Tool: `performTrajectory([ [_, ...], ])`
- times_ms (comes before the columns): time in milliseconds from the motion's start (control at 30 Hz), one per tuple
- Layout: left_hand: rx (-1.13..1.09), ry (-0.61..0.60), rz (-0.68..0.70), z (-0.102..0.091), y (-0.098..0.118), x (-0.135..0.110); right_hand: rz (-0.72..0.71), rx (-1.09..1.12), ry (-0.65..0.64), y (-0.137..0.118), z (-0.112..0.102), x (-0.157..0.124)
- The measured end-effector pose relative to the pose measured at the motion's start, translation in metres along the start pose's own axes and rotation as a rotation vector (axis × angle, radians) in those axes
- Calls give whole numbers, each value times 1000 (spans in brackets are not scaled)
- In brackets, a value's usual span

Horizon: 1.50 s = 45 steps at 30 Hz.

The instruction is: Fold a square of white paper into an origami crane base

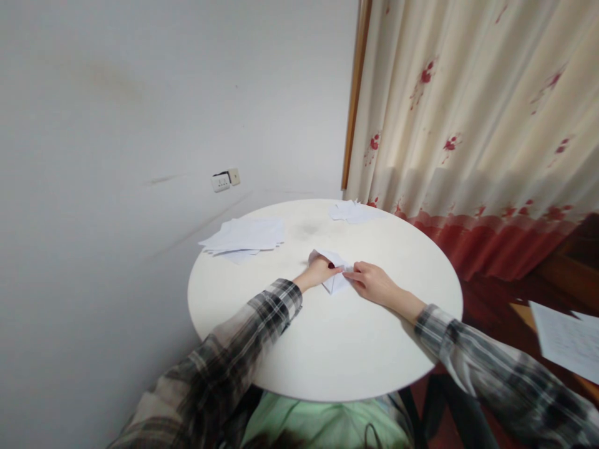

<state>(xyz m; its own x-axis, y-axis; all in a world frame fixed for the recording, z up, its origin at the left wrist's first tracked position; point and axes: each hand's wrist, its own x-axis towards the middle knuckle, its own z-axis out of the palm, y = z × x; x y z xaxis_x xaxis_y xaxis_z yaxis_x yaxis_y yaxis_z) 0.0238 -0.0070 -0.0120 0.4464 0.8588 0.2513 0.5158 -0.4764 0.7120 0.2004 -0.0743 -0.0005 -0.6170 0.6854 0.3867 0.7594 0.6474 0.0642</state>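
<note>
A small folded white paper (pixel 331 262) lies near the middle of the round white table (pixel 327 349). My left hand (pixel 321 272) rests on its left side, fingers curled and pressing the paper down. From the right, my right hand (pixel 372 282) pinches the paper's edge with its fingertips. Both arms wear plaid sleeves.
A loose stack of white sheets (pixel 244 238) lies at the table's far left. Some folded white papers (pixel 350 212) sit at its far edge. A floral curtain (pixel 472 137) hangs behind on the right, a wall socket (pixel 224 180) on the left. Printed sheets (pixel 568 340) lie at lower right.
</note>
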Motion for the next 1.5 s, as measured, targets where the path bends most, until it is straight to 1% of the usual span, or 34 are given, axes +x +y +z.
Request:
performTrajectory([
  [100,20,-12,-23,2,2,-1,-9,21,-12,0,-1,1],
  [300,64,36,-44,6,2,2,-11,13,-6,-1,-2,2],
  [500,-10,67,-8,9,-5,4,-9,11,-2,-1,-1,4],
  [700,-41,57,-29,10,-9,4,-10,1,-11,0,0,3],
  [1033,-52,130,-53,6,-6,4,73,-56,-33,-2,-1,2],
  [1233,-117,89,42,-1,-8,3,63,16,-55,3,0,0],
  [1400,-54,156,53,-3,-7,1,71,37,-48,4,0,1],
  [1500,-23,158,65,-3,-7,0,77,46,-49,4,0,1],
])
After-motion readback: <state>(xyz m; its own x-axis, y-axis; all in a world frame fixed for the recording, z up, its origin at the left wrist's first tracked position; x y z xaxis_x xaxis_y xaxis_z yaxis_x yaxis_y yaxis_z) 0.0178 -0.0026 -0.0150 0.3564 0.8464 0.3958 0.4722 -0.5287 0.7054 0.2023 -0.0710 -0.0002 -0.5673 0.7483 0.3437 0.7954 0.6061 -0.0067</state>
